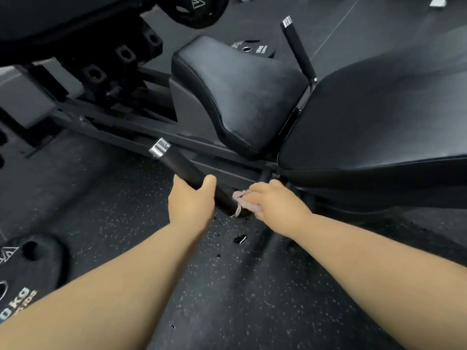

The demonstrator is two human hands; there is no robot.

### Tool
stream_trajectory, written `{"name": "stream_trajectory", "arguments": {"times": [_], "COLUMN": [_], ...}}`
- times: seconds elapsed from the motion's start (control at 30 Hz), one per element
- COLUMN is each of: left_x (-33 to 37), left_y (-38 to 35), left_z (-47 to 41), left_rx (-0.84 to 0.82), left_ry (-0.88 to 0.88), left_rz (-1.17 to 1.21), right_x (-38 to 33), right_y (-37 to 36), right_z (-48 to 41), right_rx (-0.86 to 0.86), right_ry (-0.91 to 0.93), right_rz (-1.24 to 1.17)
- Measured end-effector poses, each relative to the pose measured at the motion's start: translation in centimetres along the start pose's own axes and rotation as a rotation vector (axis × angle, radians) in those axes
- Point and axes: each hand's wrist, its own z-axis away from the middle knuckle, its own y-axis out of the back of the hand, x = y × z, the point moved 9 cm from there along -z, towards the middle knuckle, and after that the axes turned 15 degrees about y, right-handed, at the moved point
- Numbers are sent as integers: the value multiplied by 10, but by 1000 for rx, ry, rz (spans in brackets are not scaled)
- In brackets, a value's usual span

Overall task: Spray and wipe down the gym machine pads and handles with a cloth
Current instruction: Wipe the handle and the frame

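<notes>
- Wiping looked to be the step in hand. The right grip (pixel 275 202), a bare hand, was curled tight round a small, pale, bunched cloth (pixel 241 201) and pressed it to the near end of the black, round, sleeved handle (pixel 187 173), just by its silver collar.
- The left grip (pixel 193 200) was wrapped round the middle of the same handle, thumb over the top. Likely it steadied the bar.
- The handle ran up and away to the left and ended in a bright metal end cap (pixel 159 147). It sat low beside the machine's dark steel frame (pixel 121 130).
- Handling, as judged: the handle was rigid and fixed, so it would take firm pressure. Its sleeve was probably slick once wet. The cloth was soft and light, and would work best opened out, wrapped round the bar and drawn along it.
- In the way: the left grip covered the mid-section, so it would have to shift before the cloth could pass.
- Nearby pads: a black vinyl seat pad (pixel 237 94) and a large black back pad (pixel 379 117).
- A second black handle (pixel 299 50) stood on the far side.
- A black weight plate (pixel 30 269) lay on the speckled rubber floor (pixel 227 299) at the near left.
- A dark wet patch (pixel 240 239) lay under the handle, a possible slip risk.
- No spray bottle was in view.
</notes>
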Motion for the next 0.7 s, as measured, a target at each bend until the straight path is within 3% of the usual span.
{"name": "stream_trajectory", "arguments": {"times": [0.07, 0.2, 0.4, 0.57, 0.7], "left_x": [-2, -4, -7, -4, -5], "left_y": [1, -5, -9, -11, -10], "left_z": [-3, -5, -3, -1, 1], "left_rx": [12, 36, 99, 81, 41], "left_ry": [-13, -24, -4, 8, 7], "left_rz": [-30, 14, 55, 77, 41], "right_x": [23, 39, -4, 16, 46], "right_y": [2, -2, -25, -15, -7], "right_z": [2, -4, 16, 1, -11], "right_rx": [148, 244, 70, 41, 73], "right_ry": [-147, -470, -317, -365, -472], "right_rz": [35, -40, -179, 35, 65]}}
